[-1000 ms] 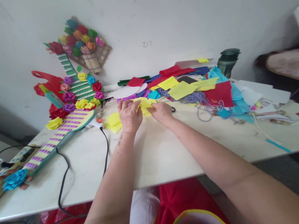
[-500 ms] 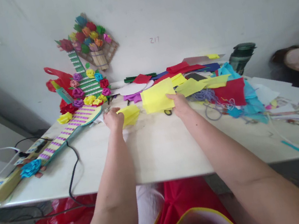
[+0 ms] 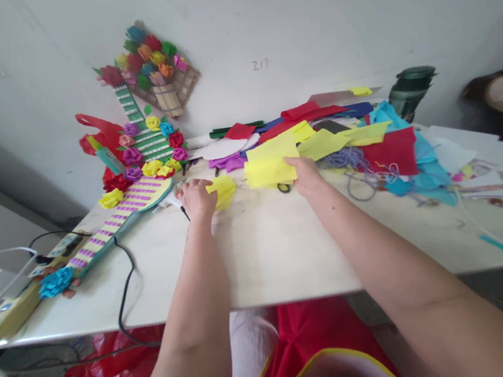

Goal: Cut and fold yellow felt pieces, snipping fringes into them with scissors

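Note:
My left hand (image 3: 199, 199) is over the table on the left, fingers slightly spread and pointing away from me. A small crumpled yellow piece (image 3: 224, 191), thin like crepe paper or cloth, lies right beside its thumb. Part of a slim black object shows under that hand, its kind hidden. My right hand (image 3: 306, 174) pinches the right edge of a larger yellow sheet (image 3: 265, 170) between thumb and fingers. Black-handled scissors (image 3: 284, 188), partly covered, lie just below the sheet.
A striped guitar-shaped craft (image 3: 126, 206) with paper flowers stands at left near a power strip (image 3: 16, 311) and black cable (image 3: 123, 287). Coloured sheets, purple yarn (image 3: 347, 159), red cloth (image 3: 393, 155) and a dark green bottle (image 3: 412, 94) lie or stand at the right.
My left hand's fingers have spread and moved slightly right, off the small yellow piece. My right hand keeps the yellow sheet, whose front part now hangs folded lower. The view shifted slightly.

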{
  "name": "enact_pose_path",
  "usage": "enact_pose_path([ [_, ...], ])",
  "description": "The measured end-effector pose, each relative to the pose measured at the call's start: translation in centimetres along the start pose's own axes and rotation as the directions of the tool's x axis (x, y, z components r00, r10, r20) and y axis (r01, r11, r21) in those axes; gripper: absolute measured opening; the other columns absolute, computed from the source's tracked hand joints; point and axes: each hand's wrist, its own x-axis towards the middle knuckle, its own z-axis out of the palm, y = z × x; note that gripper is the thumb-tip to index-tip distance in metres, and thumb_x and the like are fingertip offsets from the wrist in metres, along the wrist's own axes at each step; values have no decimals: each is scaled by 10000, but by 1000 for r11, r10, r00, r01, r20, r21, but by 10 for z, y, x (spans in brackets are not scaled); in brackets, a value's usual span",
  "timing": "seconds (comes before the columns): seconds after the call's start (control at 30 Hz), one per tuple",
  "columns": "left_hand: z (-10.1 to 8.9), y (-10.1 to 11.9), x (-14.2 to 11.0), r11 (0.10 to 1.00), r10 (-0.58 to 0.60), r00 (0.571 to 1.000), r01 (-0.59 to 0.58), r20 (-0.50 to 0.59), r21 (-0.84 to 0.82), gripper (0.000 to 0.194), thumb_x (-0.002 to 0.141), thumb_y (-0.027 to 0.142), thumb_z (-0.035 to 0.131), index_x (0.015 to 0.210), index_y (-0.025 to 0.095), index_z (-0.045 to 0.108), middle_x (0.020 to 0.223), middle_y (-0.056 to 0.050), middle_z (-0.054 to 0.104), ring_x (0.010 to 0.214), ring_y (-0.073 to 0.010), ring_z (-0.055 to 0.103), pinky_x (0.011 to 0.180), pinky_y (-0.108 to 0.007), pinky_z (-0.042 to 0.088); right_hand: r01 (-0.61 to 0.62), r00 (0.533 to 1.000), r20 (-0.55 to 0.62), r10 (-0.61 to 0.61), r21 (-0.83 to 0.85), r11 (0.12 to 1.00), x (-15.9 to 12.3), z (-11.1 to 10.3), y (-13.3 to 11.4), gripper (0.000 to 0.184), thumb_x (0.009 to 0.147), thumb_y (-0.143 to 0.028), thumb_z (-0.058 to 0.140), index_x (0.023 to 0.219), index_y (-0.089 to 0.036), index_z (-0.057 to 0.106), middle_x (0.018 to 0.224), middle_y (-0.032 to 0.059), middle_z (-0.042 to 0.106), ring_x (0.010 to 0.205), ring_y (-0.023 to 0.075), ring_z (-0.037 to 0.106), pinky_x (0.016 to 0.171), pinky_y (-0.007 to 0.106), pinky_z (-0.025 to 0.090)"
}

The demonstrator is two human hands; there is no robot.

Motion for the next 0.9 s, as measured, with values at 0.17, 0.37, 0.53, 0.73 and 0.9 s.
enact_pose_path([
  [0.17,6,5,1,996,84,980,-86,182,2,325,744,250,566,1052,252,671,1099,-52,651,1074,-237,537,941,-348,389,3,1000,0,-3,-5,1000,1,-1,1,161,596,-45,611,711,-154,634,680,-3,686,683,174,668,705,335,584],
  [0.37,20,2,2,994,-63,984,77,167,-79,364,778,158,472,1077,206,673,1085,-98,659,1017,-211,593,879,-290,432,15,1000,5,-15,-28,999,4,-3,4,159,595,-36,616,714,-142,625,660,5,674,681,178,666,698,338,580],
  [0.53,20,1,3,979,-163,982,173,91,-111,382,809,171,430,1116,228,649,968,-96,690,950,-241,619,808,-324,450,16,1000,18,-15,-30,999,9,-4,8,170,590,-34,616,725,-136,621,618,-2,661,679,177,665,681,323,578],
  [0.73,8,-1,0,980,-126,979,148,162,-134,381,793,161,435,1081,301,641,959,-44,690,923,-245,621,767,-335,451,3,1000,3,-3,-52,999,2,-2,5,166,590,-32,606,703,-153,621,619,-14,668,659,170,663,668,327,585],
  [0.9,10,-6,1,977,-99,973,135,208,-166,392,784,154,458,1111,306,613,1011,-17,686,963,-223,613,792,-317,447,-4,1000,-3,4,-86,996,0,-1,4,166,601,-41,595,715,-158,622,639,-2,667,713,186,671,693,348,586],
])
